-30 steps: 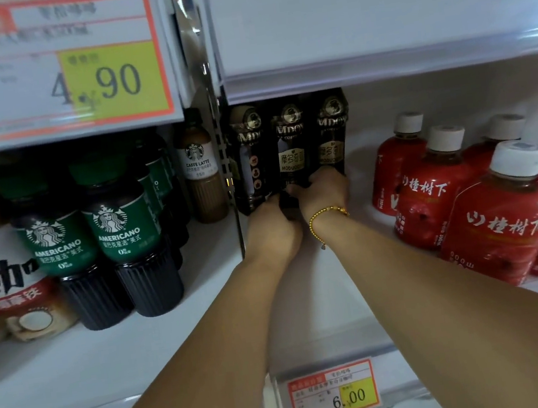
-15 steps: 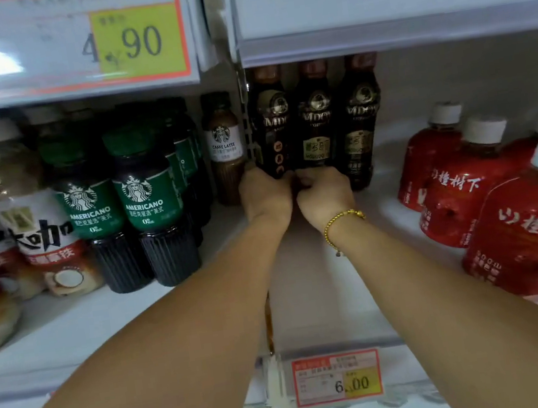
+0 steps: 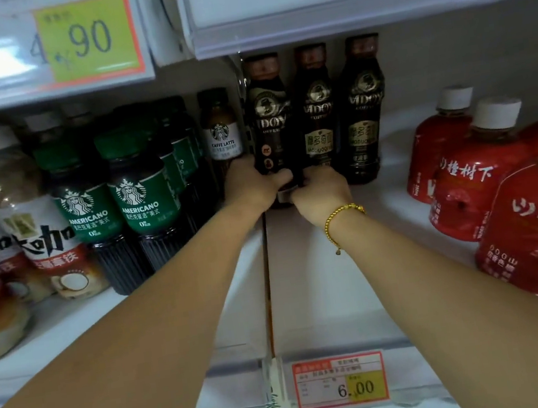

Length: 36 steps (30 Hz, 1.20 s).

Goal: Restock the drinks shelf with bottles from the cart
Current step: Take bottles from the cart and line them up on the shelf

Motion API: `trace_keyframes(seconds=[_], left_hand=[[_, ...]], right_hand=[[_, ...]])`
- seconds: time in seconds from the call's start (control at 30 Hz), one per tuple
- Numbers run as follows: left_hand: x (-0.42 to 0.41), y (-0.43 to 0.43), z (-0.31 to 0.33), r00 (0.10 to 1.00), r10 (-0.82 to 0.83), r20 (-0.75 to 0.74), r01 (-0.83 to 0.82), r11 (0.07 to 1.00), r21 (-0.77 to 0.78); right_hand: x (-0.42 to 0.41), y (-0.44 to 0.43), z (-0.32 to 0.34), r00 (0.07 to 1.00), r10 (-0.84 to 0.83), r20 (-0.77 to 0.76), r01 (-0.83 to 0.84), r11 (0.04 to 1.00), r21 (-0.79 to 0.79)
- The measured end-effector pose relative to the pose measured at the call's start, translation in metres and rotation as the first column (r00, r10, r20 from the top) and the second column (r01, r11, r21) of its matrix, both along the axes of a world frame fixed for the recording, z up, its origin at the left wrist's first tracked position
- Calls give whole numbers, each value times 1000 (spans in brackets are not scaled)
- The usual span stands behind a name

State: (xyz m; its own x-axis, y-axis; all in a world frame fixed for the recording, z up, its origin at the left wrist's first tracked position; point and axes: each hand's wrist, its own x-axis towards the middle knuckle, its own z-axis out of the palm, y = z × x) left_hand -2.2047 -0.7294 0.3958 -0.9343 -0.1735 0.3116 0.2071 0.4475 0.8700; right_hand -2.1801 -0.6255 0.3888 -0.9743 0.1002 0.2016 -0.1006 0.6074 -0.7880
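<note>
Three tall dark coffee bottles stand in a row deep on the white shelf point(image 3: 319, 276). My left hand point(image 3: 251, 185) grips the base of the leftmost dark bottle point(image 3: 272, 124), thumb wrapped across its front. Beside it, my right hand point(image 3: 319, 193), with a gold bracelet on the wrist, has its fingers curled around the base of the middle dark bottle point(image 3: 316, 117). The third dark bottle point(image 3: 363, 111) stands free to the right. Both bottles' bottoms are hidden behind my hands.
Green-labelled Americano bottles point(image 3: 142, 200) and a small latte bottle point(image 3: 221, 131) fill the left bay behind a thin divider. Red bottles with white caps point(image 3: 484, 170) crowd the right. An upper shelf edge point(image 3: 372, 13) hangs low overhead. A 6.00 price tag point(image 3: 340, 380) marks the front rail.
The view has moved nearer the shelf. Both hands stay at the bottle bases; the left hand has come onto the leftmost bottle and the right onto the middle one.
</note>
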Motion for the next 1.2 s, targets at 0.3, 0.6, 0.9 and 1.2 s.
trace_keyframes(seconds=[0.3, 0.6, 0.9, 1.2], left_hand=[[16, -13, -10, 994, -103, 25, 100, 990, 98], [14, -9, -10, 997, -57, -45, 63, 987, 145], [21, -16, -9, 970, -243, 24, 229, 938, 261], [20, -6, -14, 997, -73, -32, 77, 990, 121]], right_hand=[[-5, -3, -7, 1000, -11, -28, 10, 1000, -17], [-2, 5, -2, 990, 126, 61, -110, 968, -227], [1, 10, 1, 993, 116, -26, -117, 993, -27], [-3, 7, -5, 993, 111, -35, -114, 990, -88]])
